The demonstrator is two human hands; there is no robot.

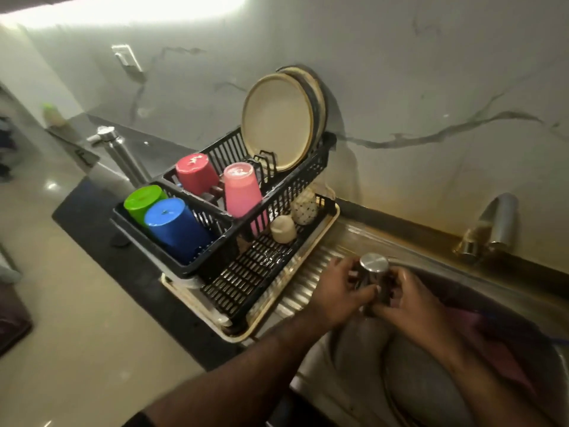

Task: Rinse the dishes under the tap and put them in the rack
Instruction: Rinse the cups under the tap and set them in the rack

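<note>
Both forearms are reached in from the lower edge, and a steel tumbler (373, 274) is held upside down between the left hand (337, 292) and the right hand (408, 298), fingers of each wrapped around its sides, above the sink (508, 306). Grey dishes are seen in the basin below. The tap (492, 224) is mounted behind, to the right. Just left of the hands a black two-tier rack (278, 192) is set on a cream tray (234, 335); upturned blue (175, 224), green (141, 203), red (195, 172) and pink (241, 188) cups and two upright plates (278, 120) are held on top
</note>
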